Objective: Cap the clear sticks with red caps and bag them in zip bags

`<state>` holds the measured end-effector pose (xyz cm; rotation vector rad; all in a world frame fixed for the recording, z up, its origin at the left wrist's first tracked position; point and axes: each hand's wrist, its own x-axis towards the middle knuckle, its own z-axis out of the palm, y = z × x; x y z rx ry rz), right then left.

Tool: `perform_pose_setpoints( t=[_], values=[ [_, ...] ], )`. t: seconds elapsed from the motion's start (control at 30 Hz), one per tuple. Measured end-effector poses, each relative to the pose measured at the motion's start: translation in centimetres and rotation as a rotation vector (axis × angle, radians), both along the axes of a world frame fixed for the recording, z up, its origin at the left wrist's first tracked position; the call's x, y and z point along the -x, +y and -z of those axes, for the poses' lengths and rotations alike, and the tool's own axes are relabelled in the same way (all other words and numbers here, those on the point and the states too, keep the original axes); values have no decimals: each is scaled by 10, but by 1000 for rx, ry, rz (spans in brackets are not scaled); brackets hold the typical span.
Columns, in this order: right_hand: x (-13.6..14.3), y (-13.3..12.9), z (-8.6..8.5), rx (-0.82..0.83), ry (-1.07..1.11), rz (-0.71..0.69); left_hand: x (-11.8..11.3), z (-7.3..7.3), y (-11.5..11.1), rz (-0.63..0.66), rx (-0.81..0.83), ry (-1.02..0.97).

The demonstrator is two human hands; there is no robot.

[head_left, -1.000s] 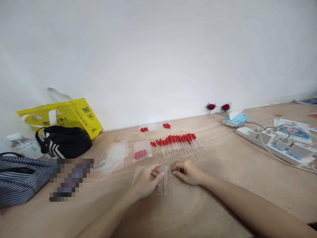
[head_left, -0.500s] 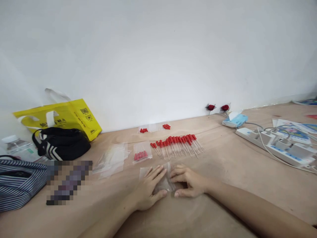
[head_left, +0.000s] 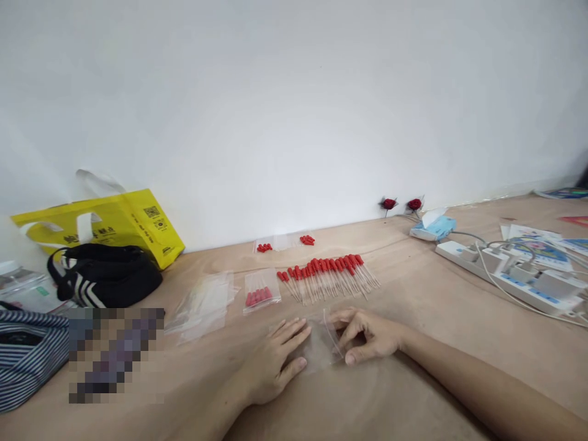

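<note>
A clear zip bag lies flat on the table between my hands. My left hand rests on its left part with the fingers spread. My right hand is at the bag's zip edge on the right, fingers curled; its fingertips are partly hidden, so their hold on the bag is unclear. Just beyond lies a row of thin clear sticks with red tips. A small bag with several red-tipped pieces is left of the row, and a stack of clear bags lies further left.
Two bags with red pieces lie near the wall. A yellow bag, a black pouch and a striped bag stand left. A power strip, a tissue pack and two red flowers are right.
The clear bag and my right hand have shifted to the right. My left hand now covers less of the bag. The whole view has tilted slightly.
</note>
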<state>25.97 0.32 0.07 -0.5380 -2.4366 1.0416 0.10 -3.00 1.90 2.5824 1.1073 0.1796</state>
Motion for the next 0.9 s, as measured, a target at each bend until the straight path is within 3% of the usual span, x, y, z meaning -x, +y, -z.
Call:
perform_pose_setpoints(
  t=[0.03,0.1,0.23,0.3,0.43,0.73,0.9],
  values=[
    [1,6,-1,11,6,47,0,2,0,-6,-4,2],
    [3,23,-3,-1,-10,281,-1,5,0,-29,-15,9],
    [12,67,-9,-101,-257,1042,-2,9,-1,-73,-27,10],
    [18,86,-11,-84,-320,1162,-1,9,-1,-80,-21,15],
    [29,103,-10,-41,-401,1248,1,8,-1,-72,-3,21],
    [47,103,-16,-28,-515,1283,3,6,0,-31,1,-2],
    [35,102,-23,-24,-481,1247,3,8,-1,-55,-6,-69]
  ],
)
